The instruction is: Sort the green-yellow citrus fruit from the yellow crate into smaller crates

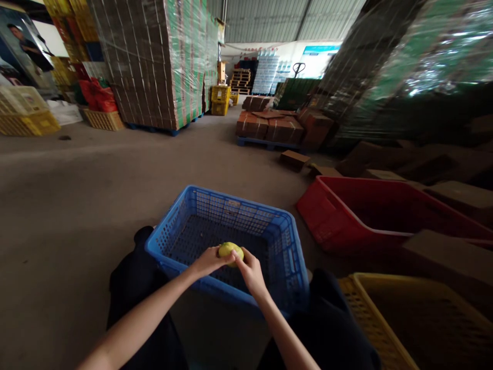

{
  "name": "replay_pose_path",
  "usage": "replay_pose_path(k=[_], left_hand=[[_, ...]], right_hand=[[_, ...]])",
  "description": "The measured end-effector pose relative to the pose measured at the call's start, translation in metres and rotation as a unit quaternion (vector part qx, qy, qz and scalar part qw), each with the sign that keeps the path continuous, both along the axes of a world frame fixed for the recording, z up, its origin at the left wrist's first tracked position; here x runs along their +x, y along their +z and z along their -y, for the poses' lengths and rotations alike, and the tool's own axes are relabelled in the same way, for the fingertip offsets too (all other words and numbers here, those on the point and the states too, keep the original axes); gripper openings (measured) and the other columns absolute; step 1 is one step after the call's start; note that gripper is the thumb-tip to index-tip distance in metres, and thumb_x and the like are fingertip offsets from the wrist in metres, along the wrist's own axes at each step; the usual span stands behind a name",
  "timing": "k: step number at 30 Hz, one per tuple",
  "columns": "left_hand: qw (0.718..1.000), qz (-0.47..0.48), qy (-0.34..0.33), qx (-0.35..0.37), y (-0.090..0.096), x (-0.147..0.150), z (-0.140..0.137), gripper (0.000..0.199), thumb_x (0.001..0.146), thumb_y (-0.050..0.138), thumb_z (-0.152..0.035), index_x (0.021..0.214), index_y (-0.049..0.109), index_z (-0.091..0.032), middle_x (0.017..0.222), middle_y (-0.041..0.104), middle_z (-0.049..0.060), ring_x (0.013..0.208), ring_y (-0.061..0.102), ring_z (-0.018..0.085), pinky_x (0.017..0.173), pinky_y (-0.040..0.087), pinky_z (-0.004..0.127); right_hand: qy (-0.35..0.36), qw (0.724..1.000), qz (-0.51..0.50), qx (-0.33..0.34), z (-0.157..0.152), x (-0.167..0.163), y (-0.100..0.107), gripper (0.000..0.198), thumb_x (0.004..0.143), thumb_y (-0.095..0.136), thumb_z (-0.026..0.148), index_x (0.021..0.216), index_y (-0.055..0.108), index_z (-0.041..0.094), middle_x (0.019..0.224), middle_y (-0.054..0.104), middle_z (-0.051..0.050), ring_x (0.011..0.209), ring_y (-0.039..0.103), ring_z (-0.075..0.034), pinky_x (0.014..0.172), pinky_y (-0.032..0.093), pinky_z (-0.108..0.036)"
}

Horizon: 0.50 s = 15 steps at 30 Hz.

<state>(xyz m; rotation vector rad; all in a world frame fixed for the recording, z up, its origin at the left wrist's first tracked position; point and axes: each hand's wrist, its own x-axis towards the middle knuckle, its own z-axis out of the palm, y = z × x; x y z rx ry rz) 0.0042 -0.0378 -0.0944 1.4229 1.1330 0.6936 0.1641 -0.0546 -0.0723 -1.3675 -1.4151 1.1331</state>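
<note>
Between my two hands is a rounded yellow-green fruit; I cannot make out its exact kind. My left hand grips it from the left, fingers curled around its side. From the right, my right hand closes on it, with the thumb pressed against its near face. Both hands are above the near side of a blue plastic crate, which stands on the floor between my knees. Its slatted bottom shows beyond the fruit, and my forearms cover part of the near rim.
Right of the blue crate are a red tub and a yellow crate. Flattened cardboard lies beside them. Ahead stand wrapped pallet stacks and a low pallet of brown cartons. A person is at the far left.
</note>
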Motion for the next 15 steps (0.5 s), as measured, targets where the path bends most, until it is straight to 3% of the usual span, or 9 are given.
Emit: replay_pose_path(k=[7, 12, 15], left_hand=[[0.994, 0.075, 0.004, -0.073, -0.010, 0.003, -0.002, 0.090, 0.062, 0.047, -0.087, 0.101, 0.068, -0.009, 0.063, 0.057, 0.002, 0.050, 0.046, 0.011, 0.049, 0.041, 0.025], [0.996, 0.049, 0.050, -0.048, -0.007, 0.005, -0.001, 0.083, 0.065, 0.054, -0.081, 0.103, 0.069, -0.009, 0.068, 0.061, 0.003, 0.053, 0.046, 0.011, 0.048, 0.037, 0.024], [0.996, 0.060, 0.059, -0.017, -0.003, 0.005, -0.001, 0.075, 0.067, 0.060, -0.074, 0.103, 0.069, -0.009, 0.079, 0.067, 0.006, 0.063, 0.054, 0.014, 0.058, 0.042, 0.025]], right_hand=[[0.024, 0.999, 0.030, 0.036, 0.006, -0.005, 0.001, 0.044, 0.084, 0.047, 0.064, 0.073, 0.050, 0.021, 0.063, 0.052, 0.000, 0.058, 0.044, -0.015, 0.054, 0.035, -0.027], [0.043, 0.999, -0.002, 0.011, 0.008, -0.006, -0.006, 0.050, 0.086, 0.034, 0.071, 0.074, 0.047, 0.024, 0.060, 0.048, 0.001, 0.055, 0.044, -0.016, 0.053, 0.036, -0.028], [0.034, 0.998, -0.036, -0.025, 0.005, -0.006, -0.010, 0.058, 0.081, 0.033, 0.078, 0.075, 0.050, 0.023, 0.056, 0.047, 0.002, 0.050, 0.043, -0.015, 0.047, 0.034, -0.027]])
